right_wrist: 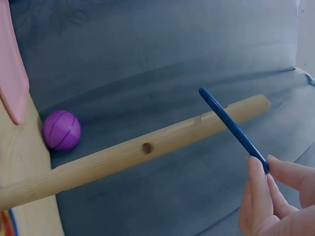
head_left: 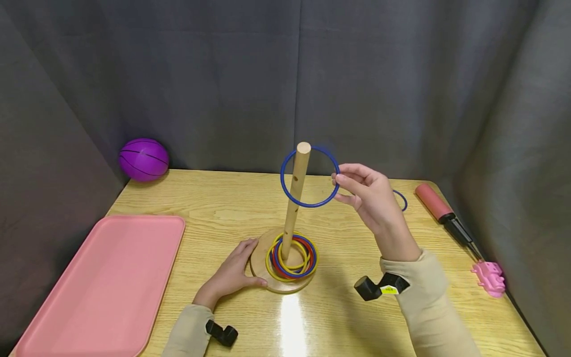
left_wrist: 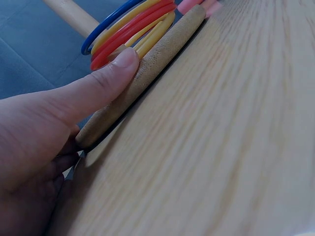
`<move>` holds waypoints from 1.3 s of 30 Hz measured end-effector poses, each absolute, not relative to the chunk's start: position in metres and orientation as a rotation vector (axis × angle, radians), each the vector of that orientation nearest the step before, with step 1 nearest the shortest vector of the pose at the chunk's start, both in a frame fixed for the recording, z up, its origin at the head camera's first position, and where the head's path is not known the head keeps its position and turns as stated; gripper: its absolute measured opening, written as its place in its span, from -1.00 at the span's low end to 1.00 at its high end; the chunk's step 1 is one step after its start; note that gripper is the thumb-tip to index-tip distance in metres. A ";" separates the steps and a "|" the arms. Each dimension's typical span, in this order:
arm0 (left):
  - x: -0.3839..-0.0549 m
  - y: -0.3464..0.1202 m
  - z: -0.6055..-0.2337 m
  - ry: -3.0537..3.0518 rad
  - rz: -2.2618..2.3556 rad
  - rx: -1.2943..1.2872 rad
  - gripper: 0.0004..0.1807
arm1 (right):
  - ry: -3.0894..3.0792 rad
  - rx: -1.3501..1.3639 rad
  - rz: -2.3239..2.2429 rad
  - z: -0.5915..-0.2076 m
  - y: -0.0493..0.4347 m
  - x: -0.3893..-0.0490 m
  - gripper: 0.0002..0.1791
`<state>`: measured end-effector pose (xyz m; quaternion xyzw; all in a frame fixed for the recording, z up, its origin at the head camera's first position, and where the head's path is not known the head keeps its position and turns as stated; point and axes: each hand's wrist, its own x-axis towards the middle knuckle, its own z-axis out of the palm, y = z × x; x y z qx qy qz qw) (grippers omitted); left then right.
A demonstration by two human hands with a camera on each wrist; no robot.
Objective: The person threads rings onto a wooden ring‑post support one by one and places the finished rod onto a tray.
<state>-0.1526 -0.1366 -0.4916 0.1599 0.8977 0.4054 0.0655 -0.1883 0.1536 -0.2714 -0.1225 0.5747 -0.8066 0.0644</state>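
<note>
My right hand (head_left: 372, 198) pinches a blue ring (head_left: 284, 186) by its right edge, between thumb and fingertips. The ring is tilted about the top of a wooden post (head_left: 292, 213): its near edge crosses in front of the post, and the far edge passes behind the tip. In the right wrist view the blue ring (right_wrist: 231, 125) shows edge-on across the post. Several yellow, red and blue rings (head_left: 314, 258) lie stacked around the post's foot. My left hand (head_left: 232, 272) grips the left edge of the round wooden base (head_left: 285, 287), thumb in front (left_wrist: 125, 61), other fingers behind.
Another blue ring (head_left: 405, 201) lies on the table, partly hidden behind my right hand. A pink tray (head_left: 107, 277) is at left, a purple ball (head_left: 144, 159) at the back left corner. A pink-handled toy (head_left: 432, 201) with a black shaft and pink end lies along the right edge.
</note>
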 end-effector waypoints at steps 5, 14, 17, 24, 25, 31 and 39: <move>-0.151 -0.138 -0.490 2.705 1.221 0.472 0.24 | 1.758 -0.300 -2.369 -0.290 0.154 -0.188 -0.71; -0.150 -0.139 -0.491 2.703 1.230 0.464 0.23 | 1.847 -0.142 -2.216 -0.331 0.150 -0.186 -0.77; -0.150 -0.138 -0.491 2.705 1.231 0.465 0.23 | 1.863 -0.113 -2.185 -0.344 0.148 -0.186 -0.82; -0.150 -0.138 -0.490 2.707 1.231 0.471 0.24 | 1.877 -0.082 -2.131 -0.374 0.145 -0.186 -0.87; -0.149 -0.138 -0.490 2.707 1.230 0.471 0.24 | 1.882 -0.078 -2.119 -0.378 0.145 -0.186 -0.87; -0.149 -0.139 -0.489 2.707 1.229 0.469 0.25 | 1.937 -0.074 -2.016 -0.400 0.144 -0.187 -0.70; -0.148 -0.139 -0.491 2.712 1.223 0.466 0.25 | 2.010 -0.078 -1.883 -0.423 0.144 -0.190 -0.67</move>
